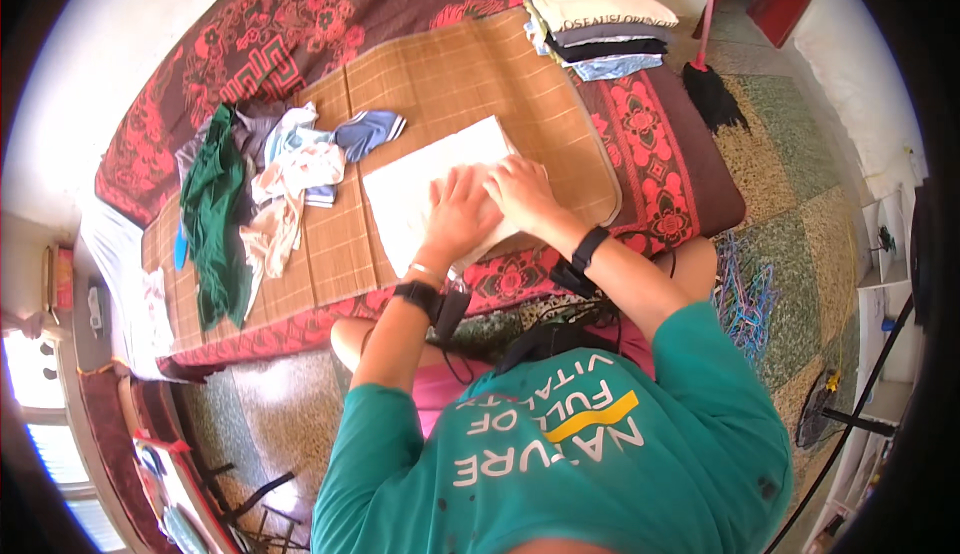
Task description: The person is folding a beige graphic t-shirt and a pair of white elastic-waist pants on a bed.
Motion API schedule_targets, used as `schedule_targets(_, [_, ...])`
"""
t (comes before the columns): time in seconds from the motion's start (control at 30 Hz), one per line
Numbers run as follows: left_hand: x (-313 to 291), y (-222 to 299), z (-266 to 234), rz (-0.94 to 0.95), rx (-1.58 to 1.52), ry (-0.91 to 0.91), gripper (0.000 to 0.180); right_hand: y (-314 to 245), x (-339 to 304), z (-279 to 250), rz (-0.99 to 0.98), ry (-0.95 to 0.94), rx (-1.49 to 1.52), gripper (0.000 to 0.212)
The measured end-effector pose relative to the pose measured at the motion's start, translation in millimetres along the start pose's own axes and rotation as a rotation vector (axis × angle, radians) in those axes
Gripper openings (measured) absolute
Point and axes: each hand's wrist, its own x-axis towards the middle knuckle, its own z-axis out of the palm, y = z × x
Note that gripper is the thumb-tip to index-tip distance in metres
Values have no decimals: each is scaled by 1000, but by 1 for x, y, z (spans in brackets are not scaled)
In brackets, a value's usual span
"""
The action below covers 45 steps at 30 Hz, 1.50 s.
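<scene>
A white cloth (400, 189), folded into a rough rectangle, lies on the brown woven mat (420, 84) in front of me. My left hand (460, 209) rests palm down on the middle of the cloth, its fingers stretched out. Beside it, my right hand (522, 194) lies on the right part of the cloth with fingers extended. The two hands nearly touch at the fingertips. Both press on the cloth from above, and neither grips it. What lies under the palms is hidden.
To the left is a loose heap with a green garment (213, 219), a pale printed cloth (300, 169) and a blue-grey piece (370, 134). A stack of folded clothes (600, 19) sits at the far right of the bed. A broom (712, 94) and tangled blue cords (748, 299) are on the floor.
</scene>
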Motion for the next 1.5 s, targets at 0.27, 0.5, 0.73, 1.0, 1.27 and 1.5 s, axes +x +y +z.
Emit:
schedule_targets(0.27, [-66,-50,-3,-434,201,303,55,15,-26,6,150,206,83,44])
schedule_targets(0.5, [-90,-101,6,-640,-259,464,56,31,-16,-2,479,-87,139,70])
schedule_targets(0.73, [-78,-114,-17,-1026,-1018,11,39,44,-1,-11,648,-372,478,53])
schedule_targets(1.0, [-63,-84,-48,-1032,-1691,-14,26,36,0,-14,685,-425,1131,39])
schedule_targets(1.27, [-24,-76,-106,-758,-1883,127,32,62,43,-37,546,-631,2090,44])
schedule_targets(1.5, [70,-45,-198,-477,-1830,136,29,74,117,-169,265,-476,1922,39])
